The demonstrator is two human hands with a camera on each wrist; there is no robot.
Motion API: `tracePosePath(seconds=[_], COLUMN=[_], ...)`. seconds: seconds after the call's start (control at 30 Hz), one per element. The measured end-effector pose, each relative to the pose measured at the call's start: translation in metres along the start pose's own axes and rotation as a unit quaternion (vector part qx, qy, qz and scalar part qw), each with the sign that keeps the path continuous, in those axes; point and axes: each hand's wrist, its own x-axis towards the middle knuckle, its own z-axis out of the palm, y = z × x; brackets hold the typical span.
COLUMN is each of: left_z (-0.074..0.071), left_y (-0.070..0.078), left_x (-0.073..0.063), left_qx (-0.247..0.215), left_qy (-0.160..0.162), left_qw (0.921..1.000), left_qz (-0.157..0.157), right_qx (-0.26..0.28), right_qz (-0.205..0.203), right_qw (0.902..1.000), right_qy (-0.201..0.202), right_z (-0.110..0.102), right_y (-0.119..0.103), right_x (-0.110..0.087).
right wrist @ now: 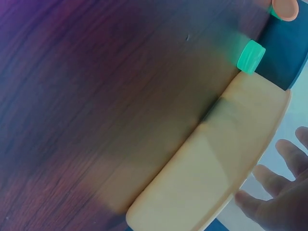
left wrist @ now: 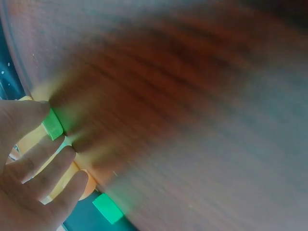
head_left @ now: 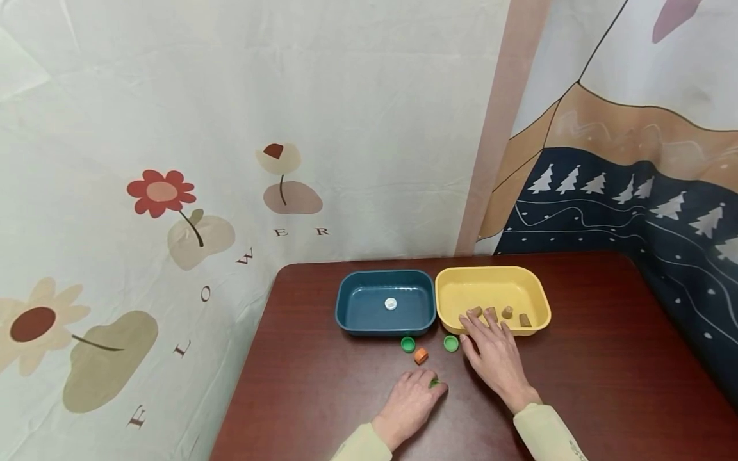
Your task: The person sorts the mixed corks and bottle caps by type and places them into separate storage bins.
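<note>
My left hand (head_left: 406, 404) is low over the table's near part and pinches a green bottle cap (left wrist: 53, 124) between thumb and fingertip. Just beyond it, an orange cap (head_left: 421, 356) lies on the table, with one green cap (head_left: 407, 344) to its left and another green cap (head_left: 451, 343) to its right. My right hand (head_left: 496, 360) reaches over the near rim of the yellow tray (head_left: 496, 286), fingers spread and holding nothing visible. Several cork stoppers (head_left: 507, 312) lie in that tray close to its fingertips; the hand partly hides some.
Left of the yellow tray, and side by side with it, stands a dark blue tray (head_left: 360, 307) with a white cap (head_left: 390, 303) inside. Both sit near the back of the dark red table (head_left: 599, 358). A printed cloth (head_left: 375, 128) hangs behind the table.
</note>
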Motion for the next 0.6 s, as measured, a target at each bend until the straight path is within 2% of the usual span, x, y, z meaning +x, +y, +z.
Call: tracePosePath(seconds=[0.3,0.6], left_z=[0.000,-0.004], left_y=[-0.001,-0.006], left_x=[-0.006,-0.014], left_qx=[-0.024,-0.044], left_qy=[0.005,0.035], left_qw=[0.9997,0.9977], left_qz=[-0.008,-0.037], right_qx=[-0.010,-0.034], right_qz=[-0.009,-0.019], right_qw=[0.9995,0.9973], right_qy=[-0.029,-0.062], right_z=[0.006,0.018], right_y=[-0.009,-0.021], right_x=[0.004,0.014])
